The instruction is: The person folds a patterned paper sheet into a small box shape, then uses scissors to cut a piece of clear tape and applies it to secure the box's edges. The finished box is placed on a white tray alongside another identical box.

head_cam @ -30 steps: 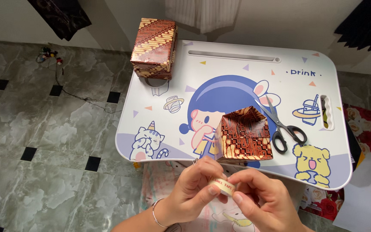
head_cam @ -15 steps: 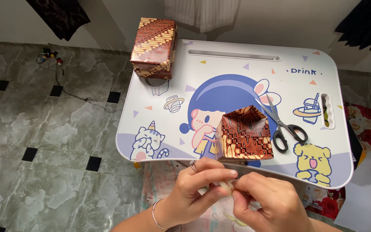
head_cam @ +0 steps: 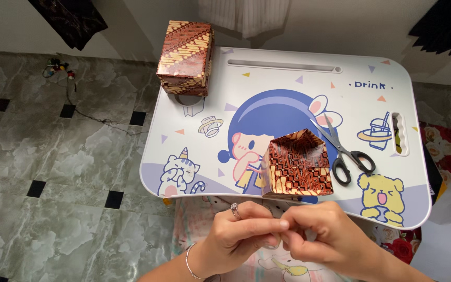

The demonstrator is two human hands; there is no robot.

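Your two hands meet at the near edge of the table [head_cam: 184, 156], below its rim and close to your body. Your left hand [head_cam: 241, 237] is pinched shut, thumb against forefinger, with a ring on one finger and a thin bracelet at the wrist. Your right hand [head_cam: 330, 237] is curled closed too, its fingertips pressed up against the left ones. Something small sits between the two pinches, but the fingers cover it and you cannot tell what it is from this view.

The half-wrapped box [head_cam: 298, 164] lies straight ahead of your hands, just past the table edge, with one end of its brown patterned paper folded up to a point facing away from you. Its open, unfinished side seems to face toward you. It stands slightly to the right of the point where your fingers meet, so your right hand is the nearer one, though both are close.

The scissors [head_cam: 348, 151] lie just right of the box, blades pointing away and to the left, handles toward you. A second, fully wrapped box [head_cam: 185, 56] sits at the far left corner, well apart from both hands.
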